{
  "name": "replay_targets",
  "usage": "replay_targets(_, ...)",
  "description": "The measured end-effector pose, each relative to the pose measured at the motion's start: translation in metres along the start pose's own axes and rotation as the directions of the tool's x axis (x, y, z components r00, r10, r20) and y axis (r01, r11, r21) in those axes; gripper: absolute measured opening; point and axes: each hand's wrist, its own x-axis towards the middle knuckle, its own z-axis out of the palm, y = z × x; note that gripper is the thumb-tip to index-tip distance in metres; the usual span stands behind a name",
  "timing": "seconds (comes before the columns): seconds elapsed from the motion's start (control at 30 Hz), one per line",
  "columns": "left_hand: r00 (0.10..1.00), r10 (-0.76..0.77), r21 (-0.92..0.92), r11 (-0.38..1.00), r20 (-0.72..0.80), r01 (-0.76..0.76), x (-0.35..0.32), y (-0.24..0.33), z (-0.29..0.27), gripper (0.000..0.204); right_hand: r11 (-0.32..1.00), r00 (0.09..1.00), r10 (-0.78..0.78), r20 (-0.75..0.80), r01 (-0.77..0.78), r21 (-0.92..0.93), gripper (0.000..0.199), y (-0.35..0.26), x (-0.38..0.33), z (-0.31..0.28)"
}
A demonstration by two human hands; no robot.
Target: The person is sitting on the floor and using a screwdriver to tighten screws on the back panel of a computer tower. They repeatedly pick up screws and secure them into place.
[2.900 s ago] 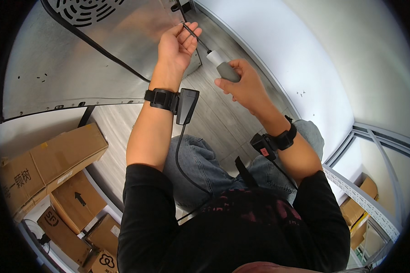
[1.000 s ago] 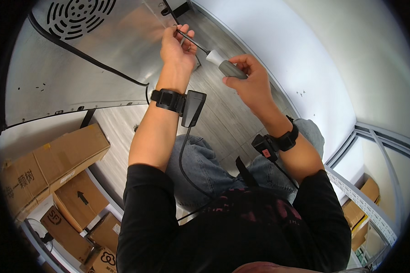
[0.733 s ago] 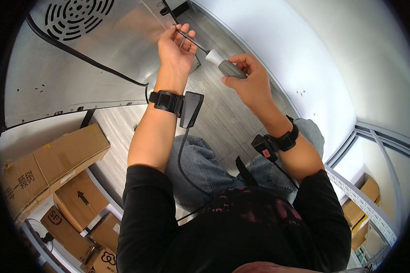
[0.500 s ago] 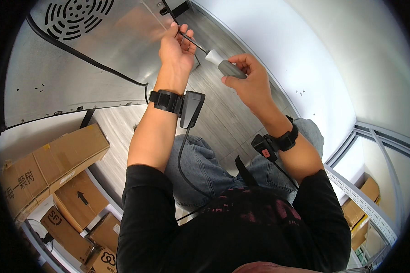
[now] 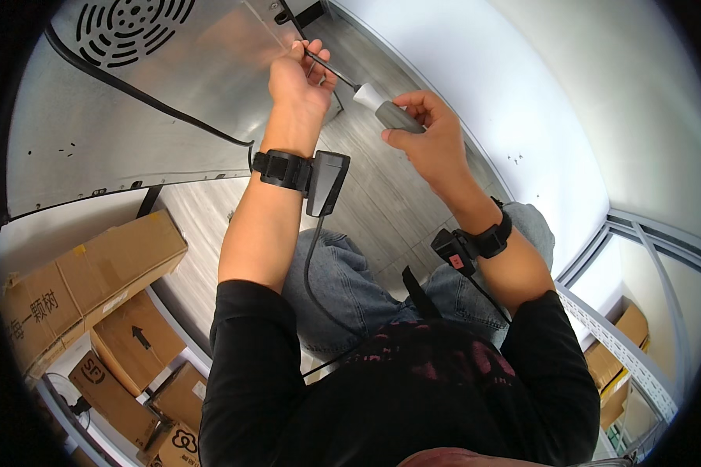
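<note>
A screwdriver (image 5: pixel 398 117) with a grey and white handle and a dark shaft slants up to the left. My right hand (image 5: pixel 433 134) is closed on the handle, thumb below and fingers over its end. Up by the right edge of a metal appliance panel (image 5: pixel 210 101), my left hand (image 5: pixel 302 78) has its thumb and fingers curled round the shaft near the tip. The tip itself is hidden at the fingers, so what it touches cannot be made out. Each wrist wears a black strap with a small device.
A black cable (image 5: pixel 144 97) runs across the panel, below its round vent slots (image 5: pixel 136 11). Cardboard boxes (image 5: pixel 117 261) are stacked at lower left. A white wall (image 5: pixel 537 93) stands to the right, with a metal rack (image 5: pixel 619 342) at lower right. Wood-look floor (image 5: pixel 374 163) lies between my arms.
Both hands have barely shifted. The screwdriver handle and my right hand sit a touch further right; my left wrist has moved slightly left.
</note>
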Motion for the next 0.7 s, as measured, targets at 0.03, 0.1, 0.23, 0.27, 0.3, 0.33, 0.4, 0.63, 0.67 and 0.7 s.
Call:
replay_targets(0.03, 1.000, -0.018, -0.011, 1.000, 0.005, 0.018, -0.002, 0.002, 0.001, 0.012, 1.000, 1.000, -0.001, -0.006, 0.001, -0.005, 0.038, -0.001, 0.000, 0.000)
replay_targets(0.1, 0.999, -0.047, -0.023, 0.999, 0.011, 0.047, -0.003, 0.004, 0.002, 0.013, 1.000, 1.000, 0.000, -0.012, 0.000, -0.016, 0.038, -0.002, 0.000, 0.000)
replay_targets(0.23, 0.997, -0.080, -0.063, 0.995, 0.022, 0.081, -0.003, 0.007, 0.001, 0.016, 1.000, 1.000, 0.019, 0.001, -0.019, -0.013, 0.037, -0.006, -0.001, -0.001)
replay_targets(0.27, 0.996, -0.088, -0.081, 0.993, 0.027, 0.089, -0.003, 0.007, 0.001, 0.017, 1.000, 1.000, 0.028, 0.005, -0.028, -0.007, 0.037, -0.006, -0.001, -0.001)
replay_targets(0.3, 0.995, -0.092, -0.103, 0.990, 0.045, 0.096, -0.002, 0.007, 0.001, 0.017, 1.000, 1.000, 0.026, 0.005, -0.026, -0.006, 0.037, -0.006, -0.002, 0.000)
replay_targets(0.33, 0.993, -0.097, -0.124, 0.987, 0.065, 0.104, 0.000, 0.008, 0.001, 0.018, 1.000, 1.000, 0.024, 0.004, -0.024, -0.006, 0.037, -0.007, -0.002, 0.000)
replay_targets(0.4, 0.990, -0.104, -0.152, 0.981, 0.097, 0.118, 0.002, 0.008, 0.000, 0.018, 1.000, 1.000, 0.014, -0.001, -0.014, -0.011, 0.037, -0.006, -0.002, 0.000)
replay_targets(0.63, 0.972, -0.135, -0.242, 0.954, 0.190, 0.180, 0.012, 0.005, -0.002, 0.022, 1.000, 1.000, 0.018, 0.000, -0.018, 0.005, 0.037, -0.005, -0.003, -0.001)
replay_targets(0.67, 0.969, -0.144, -0.253, 0.948, 0.202, 0.193, 0.012, 0.005, -0.001, 0.022, 1.000, 1.000, 0.010, -0.006, -0.010, -0.002, 0.037, -0.004, -0.003, -0.001)
replay_targets(0.7, 0.967, -0.142, -0.262, 0.945, 0.212, 0.196, 0.013, 0.004, -0.001, 0.022, 1.000, 1.000, 0.016, -0.004, -0.016, 0.005, 0.036, -0.005, -0.003, -0.001)
